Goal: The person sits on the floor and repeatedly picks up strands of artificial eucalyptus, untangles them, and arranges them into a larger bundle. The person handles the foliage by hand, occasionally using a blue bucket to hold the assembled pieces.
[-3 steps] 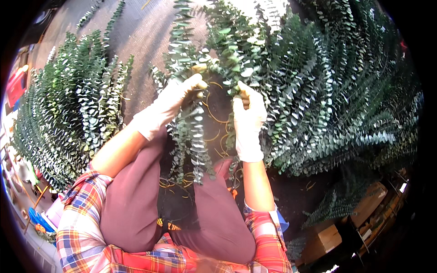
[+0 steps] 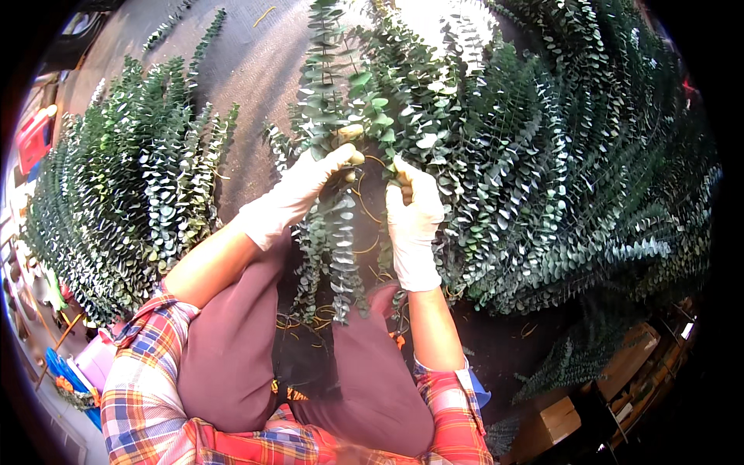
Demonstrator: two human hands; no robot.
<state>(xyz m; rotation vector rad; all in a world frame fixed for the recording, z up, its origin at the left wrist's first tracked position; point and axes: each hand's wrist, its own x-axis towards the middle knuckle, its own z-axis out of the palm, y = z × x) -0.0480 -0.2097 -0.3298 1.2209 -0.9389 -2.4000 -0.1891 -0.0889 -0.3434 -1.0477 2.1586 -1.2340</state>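
My left hand (image 2: 310,186), in a thin whitish glove, is closed around a small bunch of eucalyptus stems (image 2: 324,93). Leafy tops of the bunch rise above the fist, and other leafy ends hang below it over my lap. To its right, my right hand (image 2: 416,217), gloved alike, has thumb and fingers pinched together on a eucalyptus sprig (image 2: 380,116). Its fingers partly cover the point of grip. A narrow gap separates the two hands.
A large heap of eucalyptus branches (image 2: 535,170) spreads along the right, and another pile (image 2: 139,170) lies to the left. Yellowish bent strips (image 2: 364,248) are scattered on the dark ground between my legs. Cardboard boxes (image 2: 559,418) stand at lower right, a red container (image 2: 32,139) at far left.
My right hand has shifted slightly left and down, closer to my left hand. The whole view has also moved a little. Both hands keep their grip.
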